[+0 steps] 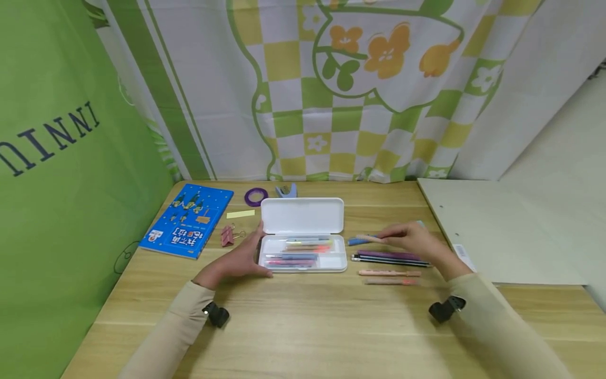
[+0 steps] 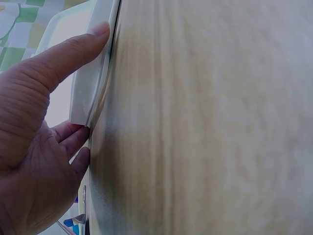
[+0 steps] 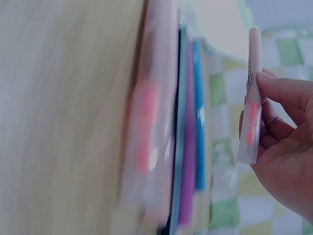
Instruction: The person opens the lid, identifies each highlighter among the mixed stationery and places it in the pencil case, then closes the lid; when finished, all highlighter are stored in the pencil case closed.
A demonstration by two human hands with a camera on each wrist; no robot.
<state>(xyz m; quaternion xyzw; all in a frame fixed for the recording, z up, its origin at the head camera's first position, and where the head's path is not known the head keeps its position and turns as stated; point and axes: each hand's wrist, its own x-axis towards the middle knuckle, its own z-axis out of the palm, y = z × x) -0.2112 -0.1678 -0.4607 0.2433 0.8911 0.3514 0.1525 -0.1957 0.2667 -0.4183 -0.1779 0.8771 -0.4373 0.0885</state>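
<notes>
A white pencil case (image 1: 303, 216) lies with its lid raised, several pens and highlighters in its lower tray. My left hand (image 1: 240, 259) grips its left end, thumb along the front edge and fingers at the side; the left wrist view shows the thumb (image 2: 73, 54) against the white wall. Between thumb and fingers, my right hand (image 1: 409, 237) pinches a pale highlighter (image 3: 252, 93) with a clear cap and a pinkish-red tip. It is above a blue pen (image 1: 358, 241) on the table. Just below lie a purple pen (image 1: 388, 255) and dark pencils (image 1: 390, 260).
Two pale pens, one a highlighter (image 1: 392, 282), lie nearer me on the right. Left of the case are a pink binder clip (image 1: 228, 237), a yellow sticky strip (image 1: 240, 214) and a blue book (image 1: 187, 221). Purple tape (image 1: 255, 197) and a blue clip (image 1: 286, 191) sit behind; a white board (image 1: 497, 231) lies right.
</notes>
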